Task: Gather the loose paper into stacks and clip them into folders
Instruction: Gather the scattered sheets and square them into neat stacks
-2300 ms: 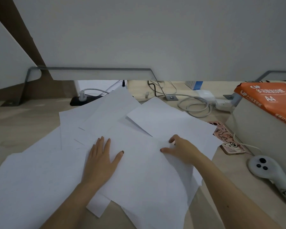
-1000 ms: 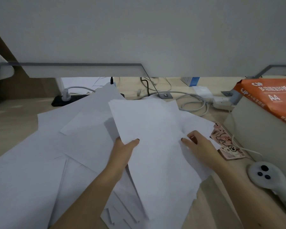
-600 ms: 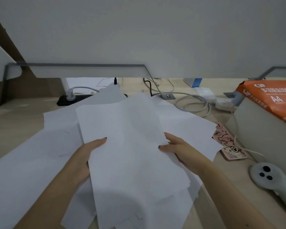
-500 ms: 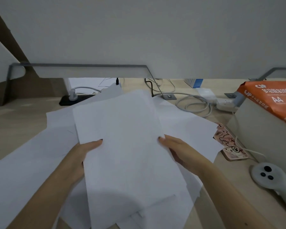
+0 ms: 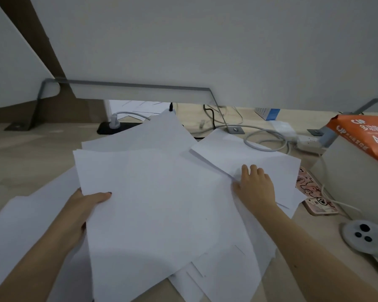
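Loose white paper sheets cover the wooden desk in a messy overlapping pile. My left hand (image 5: 83, 205) grips the left edge of a gathered bundle of sheets (image 5: 157, 203), thumb on top and fingers underneath. My right hand (image 5: 254, 186) lies fingers apart on a separate sheet (image 5: 249, 153) at the right of the pile, palm down; it does not grip anything. More sheets spread out at the lower left (image 5: 20, 232) and behind the bundle (image 5: 153, 136). No folder or clip shows in the head view.
A phone in a pink cartoon case (image 5: 314, 197) lies right of the paper. A white controller (image 5: 362, 238) sits at the right edge. An orange A4 paper ream (image 5: 367, 136) rests on a white box. Cables (image 5: 266, 140) and a black power strip (image 5: 116, 127) lie at the back.
My right hand let go of the bundle's right edge and moved up and right onto a separate sheet. My left hand still holds the bundle, which now lies lower and flatter.
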`<action>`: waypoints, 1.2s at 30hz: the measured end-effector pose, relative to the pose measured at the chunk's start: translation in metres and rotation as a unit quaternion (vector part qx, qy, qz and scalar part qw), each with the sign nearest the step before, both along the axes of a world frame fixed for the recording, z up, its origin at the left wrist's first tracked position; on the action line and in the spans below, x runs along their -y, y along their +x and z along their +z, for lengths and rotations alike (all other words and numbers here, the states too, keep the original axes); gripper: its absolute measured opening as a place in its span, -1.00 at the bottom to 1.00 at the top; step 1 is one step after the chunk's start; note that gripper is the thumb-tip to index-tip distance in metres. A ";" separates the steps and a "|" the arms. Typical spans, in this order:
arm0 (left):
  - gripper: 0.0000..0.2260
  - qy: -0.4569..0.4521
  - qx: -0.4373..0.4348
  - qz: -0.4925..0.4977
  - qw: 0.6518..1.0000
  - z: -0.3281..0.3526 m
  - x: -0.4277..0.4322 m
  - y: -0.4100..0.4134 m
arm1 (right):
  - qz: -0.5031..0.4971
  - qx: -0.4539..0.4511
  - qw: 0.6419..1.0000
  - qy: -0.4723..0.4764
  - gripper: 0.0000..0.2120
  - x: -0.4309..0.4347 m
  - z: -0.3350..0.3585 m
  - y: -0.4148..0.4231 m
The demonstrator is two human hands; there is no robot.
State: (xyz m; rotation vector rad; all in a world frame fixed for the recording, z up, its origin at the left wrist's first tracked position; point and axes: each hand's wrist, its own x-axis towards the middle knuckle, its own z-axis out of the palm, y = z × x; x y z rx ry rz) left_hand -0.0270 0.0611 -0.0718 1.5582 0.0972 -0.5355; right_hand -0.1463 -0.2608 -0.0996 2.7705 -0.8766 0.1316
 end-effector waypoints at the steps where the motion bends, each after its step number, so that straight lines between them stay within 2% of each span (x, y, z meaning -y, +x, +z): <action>1: -0.67 -0.002 -0.007 0.007 1.000 -0.002 -0.001 -0.002 | -0.002 -0.006 1.000 0.009 -0.65 0.002 -0.001 0.005; 5: -0.72 -0.021 -0.036 0.033 0.999 -0.008 -0.007 -0.008 | 0.010 -0.057 0.998 -0.009 -0.81 0.009 0.001 0.012; 7: -0.72 -0.040 -0.048 0.044 0.997 -0.009 -0.006 -0.011 | -0.001 -0.009 1.000 0.018 -0.83 0.011 0.007 0.010; 10: -0.70 -0.066 -0.069 0.057 0.994 -0.010 -0.007 -0.011 | 0.017 0.110 0.988 0.109 -0.80 -0.017 0.028 0.013; 13: -0.69 -0.081 -0.071 0.047 0.993 -0.010 -0.001 -0.014 | 0.088 0.170 0.955 0.228 -0.81 -0.075 0.045 0.019; 16: -0.71 -0.094 -0.058 0.024 0.994 -0.005 0.006 -0.022 | 0.163 0.173 0.916 0.323 -0.82 -0.133 0.044 0.024; 19: -0.67 -0.106 -0.033 -0.020 0.994 0.001 0.008 -0.028 | 0.216 0.133 0.875 0.413 -0.79 -0.171 0.034 0.026; 23: -0.72 -0.079 -0.024 -0.022 0.996 -0.006 0.006 -0.029 | 0.249 0.052 0.789 0.559 -0.74 -0.191 0.025 0.023; 25: -0.71 -0.053 -0.030 -0.004 0.998 -0.013 0.004 -0.027 | 0.239 0.033 0.771 0.590 -0.73 -0.182 0.025 0.022; 28: -0.72 -0.056 -0.041 0.022 0.997 -0.019 0.001 -0.024 | 0.172 0.118 0.802 0.561 -0.78 -0.140 0.023 0.017; 31: -0.74 -0.067 -0.038 0.025 0.997 -0.018 0.002 -0.022 | -0.017 0.257 0.819 0.513 -0.74 -0.080 0.015 -0.012; 33: -0.74 -0.072 -0.031 0.022 0.997 -0.019 0.002 -0.021 | -0.143 0.291 0.829 0.456 -0.66 -0.047 0.009 -0.043; 35: -0.73 -0.075 -0.026 0.009 0.997 -0.020 0.006 -0.022 | -0.243 0.303 0.825 0.410 -0.55 -0.027 0.004 -0.073; 36: -0.71 -0.074 -0.023 0.004 0.997 -0.021 0.009 -0.022 | -0.273 0.318 0.807 0.416 -0.51 -0.021 0.002 -0.083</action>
